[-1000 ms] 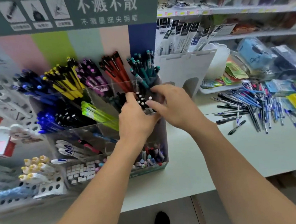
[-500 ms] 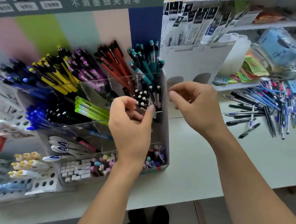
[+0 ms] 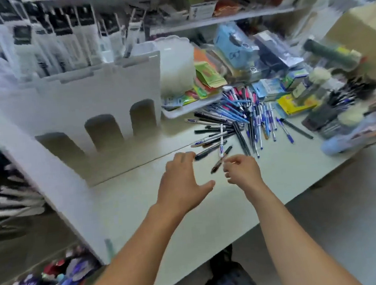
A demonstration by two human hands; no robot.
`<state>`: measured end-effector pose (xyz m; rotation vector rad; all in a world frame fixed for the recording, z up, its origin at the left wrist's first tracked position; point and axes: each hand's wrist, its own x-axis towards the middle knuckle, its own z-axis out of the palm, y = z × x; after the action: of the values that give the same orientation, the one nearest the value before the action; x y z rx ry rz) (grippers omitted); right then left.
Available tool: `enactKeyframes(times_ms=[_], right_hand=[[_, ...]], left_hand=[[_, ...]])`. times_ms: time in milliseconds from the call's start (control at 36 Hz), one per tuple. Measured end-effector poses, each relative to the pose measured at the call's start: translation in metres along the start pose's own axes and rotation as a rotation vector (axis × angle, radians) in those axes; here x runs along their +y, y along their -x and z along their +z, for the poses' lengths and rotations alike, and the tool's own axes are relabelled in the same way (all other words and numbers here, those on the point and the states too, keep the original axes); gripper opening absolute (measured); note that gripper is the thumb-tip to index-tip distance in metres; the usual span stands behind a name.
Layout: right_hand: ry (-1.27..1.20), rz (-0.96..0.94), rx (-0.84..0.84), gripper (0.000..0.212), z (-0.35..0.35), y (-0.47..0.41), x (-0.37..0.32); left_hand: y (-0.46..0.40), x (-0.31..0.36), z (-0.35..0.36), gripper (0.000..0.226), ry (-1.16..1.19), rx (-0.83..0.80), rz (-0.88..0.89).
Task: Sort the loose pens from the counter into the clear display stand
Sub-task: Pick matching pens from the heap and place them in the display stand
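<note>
Head view, blurred. Left hand [image 3: 182, 184] over table [image 3: 288, 167], fingers spread, tips touching a black pen [image 3: 206, 153]. Right hand [image 3: 242, 171] at its 3 o'clock, fingers loosely curled, holding nothing. Loose pens [image 3: 249, 122] piled at 1 o'clock. Stand out of frame.

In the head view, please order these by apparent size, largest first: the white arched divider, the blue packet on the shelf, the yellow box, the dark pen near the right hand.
1. white arched divider
2. blue packet
3. yellow box
4. dark pen near the right hand

The divider stands nearer the camera, so only apparent size is ranked.
</note>
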<state>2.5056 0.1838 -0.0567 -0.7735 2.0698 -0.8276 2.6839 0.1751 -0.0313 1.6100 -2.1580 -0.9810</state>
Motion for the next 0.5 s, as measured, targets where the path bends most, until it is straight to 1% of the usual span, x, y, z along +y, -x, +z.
enactKeyframes(times_ms=[83,167,222,278,333,389,472,500], right_hand=[[-0.041,0.022,-0.037,0.012,-0.024,-0.055,0.014],[0.083,-0.069,-0.132,0.01,-0.041,-0.115,0.032],[0.185,-0.143,-0.217,0.011,-0.053,-0.143,0.04],[0.196,-0.187,-0.294,0.012,-0.071,-0.165,0.044],[0.16,-0.182,-0.382,0.01,-0.09,-0.184,0.05],[0.168,-0.172,-0.433,0.007,-0.106,-0.201,0.056],[0.187,-0.187,-0.48,0.006,-0.114,-0.218,0.055],[0.178,-0.192,-0.506,0.007,-0.112,-0.221,0.052]], left_hand=[[-0.056,0.018,0.042,0.096,-0.139,-0.026,-0.014],[-0.116,0.035,0.086,0.114,-0.321,-0.053,-0.068],[-0.15,0.042,0.108,0.124,-0.432,-0.115,-0.137],[-0.178,0.046,0.124,0.129,-0.531,-0.175,-0.205],[-0.197,0.045,0.131,0.125,-0.583,-0.208,-0.3],[-0.206,0.045,0.133,0.113,-0.608,-0.233,-0.38],[-0.205,0.046,0.139,0.074,-0.675,-0.194,-0.403],[-0.205,0.048,0.141,0.065,-0.687,-0.171,-0.413]])
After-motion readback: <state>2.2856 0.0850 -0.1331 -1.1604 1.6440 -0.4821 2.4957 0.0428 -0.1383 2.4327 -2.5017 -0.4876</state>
